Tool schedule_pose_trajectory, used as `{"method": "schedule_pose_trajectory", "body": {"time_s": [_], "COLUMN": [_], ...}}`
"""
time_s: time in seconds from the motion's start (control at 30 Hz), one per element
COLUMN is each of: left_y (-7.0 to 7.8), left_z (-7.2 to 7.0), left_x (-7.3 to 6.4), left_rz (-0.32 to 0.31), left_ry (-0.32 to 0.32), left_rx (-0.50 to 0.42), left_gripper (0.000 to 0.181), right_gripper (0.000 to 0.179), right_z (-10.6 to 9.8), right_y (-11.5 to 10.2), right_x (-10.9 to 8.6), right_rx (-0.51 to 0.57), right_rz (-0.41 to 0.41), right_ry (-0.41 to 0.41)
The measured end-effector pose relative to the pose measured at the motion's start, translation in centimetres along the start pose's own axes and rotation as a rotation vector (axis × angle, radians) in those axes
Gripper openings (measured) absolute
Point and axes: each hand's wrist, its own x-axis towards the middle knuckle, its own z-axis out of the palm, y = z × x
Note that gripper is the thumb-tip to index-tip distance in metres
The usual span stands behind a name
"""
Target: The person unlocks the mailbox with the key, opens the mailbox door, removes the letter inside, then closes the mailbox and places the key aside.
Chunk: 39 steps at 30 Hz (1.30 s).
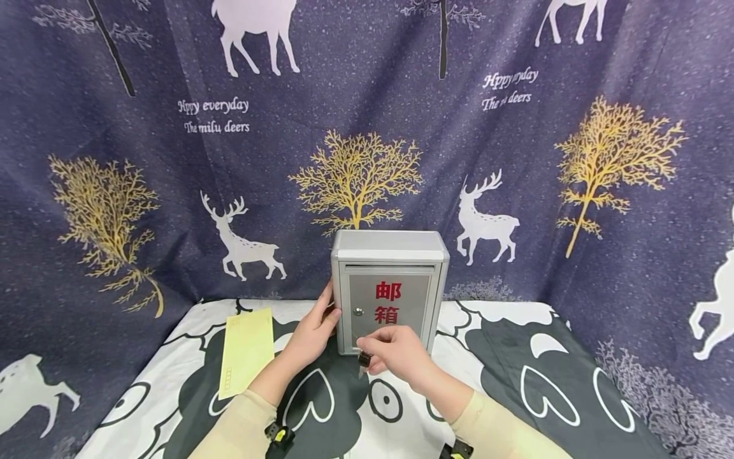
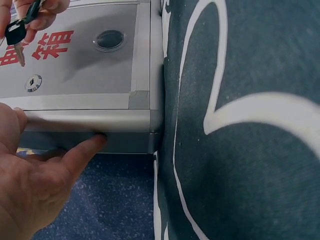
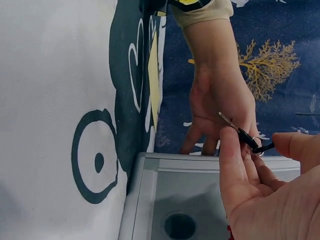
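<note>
A grey metal mailbox [image 1: 390,245] with red characters stands upright on the patterned cloth. My left hand [image 1: 309,331] rests along its left side; in the left wrist view the fingers [image 2: 90,150] lie fairly straight against that side. On the front panel, a small round keyhole lock [image 2: 33,83] sits near the left edge. My right hand [image 1: 401,354] pinches a pair of black-headed keys [image 2: 16,32] in front of the panel's lower part. One key dangles with its blade downward, while the other key [image 3: 245,137] points toward the mailbox, apart from the lock.
A yellow envelope [image 1: 246,350] lies flat on the cloth left of the mailbox. Dark blue fabric [image 1: 367,102] with deer and trees hangs right behind it. The cloth [image 1: 516,382] spreads to the right. A round dark window [image 2: 109,40] is low on the panel.
</note>
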Motion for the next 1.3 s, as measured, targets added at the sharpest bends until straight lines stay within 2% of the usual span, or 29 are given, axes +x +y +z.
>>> {"method": "schedule_pose_trajectory", "body": {"time_s": [0.4,0.67,1.13,1.3], "left_y": [-0.1,0.0,-0.1,0.0], "left_z": [0.1,0.0,0.1,0.1], "left_x": [0.1,0.0,0.2,0.1], "left_rz": [0.005,0.007,0.002,0.005], "left_ry": [0.000,0.000,-0.005,-0.002], "left_rx": [0.005,0.001,-0.003,0.007], "left_gripper": [0.071,0.071,0.071,0.071], "right_gripper": [0.032,0.034,0.031,0.023], "right_z": [-0.2,-0.3,-0.8,-0.9], "right_y": [1.5,2.6,4.5,5.1], "right_x": [-0.1,-0.2,0.4,0.6], "right_rx": [0.013,-0.048,-0.063,-0.079], "right_rz": [0.094,0.147,0.223,0.260], "right_ry": [-0.112,-0.118,-0.169,-0.176]}}
